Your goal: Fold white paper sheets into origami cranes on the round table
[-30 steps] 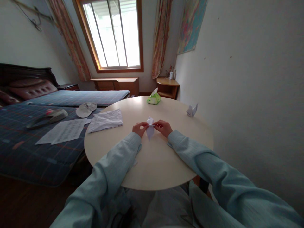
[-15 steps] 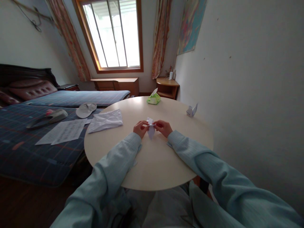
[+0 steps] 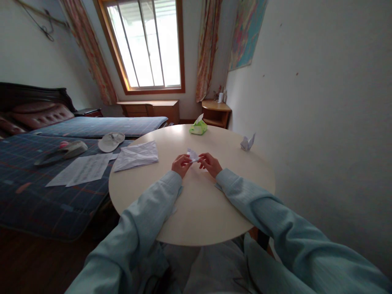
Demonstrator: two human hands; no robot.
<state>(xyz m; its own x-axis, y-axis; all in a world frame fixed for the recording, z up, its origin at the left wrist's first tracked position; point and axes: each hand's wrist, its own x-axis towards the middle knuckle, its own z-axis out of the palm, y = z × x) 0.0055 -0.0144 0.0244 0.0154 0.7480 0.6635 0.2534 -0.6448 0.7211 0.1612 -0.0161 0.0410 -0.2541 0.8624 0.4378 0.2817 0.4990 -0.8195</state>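
Note:
A small piece of folded white paper (image 3: pixel 192 155) is held just above the middle of the round table (image 3: pixel 202 212). My left hand (image 3: pixel 181 164) pinches its left side between thumb and fingers. On the other side, my right hand (image 3: pixel 210 164) has its fingertips at the paper's right edge, thumb and forefinger close together. Part of the paper is hidden behind the left fingers. Another folded paper figure (image 3: pixel 247 143) stands by the table's right edge.
White paper sheets (image 3: pixel 136 155) lie at the table's left edge. A green tissue pack (image 3: pixel 198 127) sits at the far side. To the left, the bed (image 3: pixel 27 196) holds printed sheets (image 3: pixel 81 169) and a white cap (image 3: pixel 111 141). A wall (image 3: pixel 321 143) stands at the right.
The folded paper has turned: its point that hung down toward me no longer shows below my fingers. The right fingers have shifted and spread a little; both arms stay in place.

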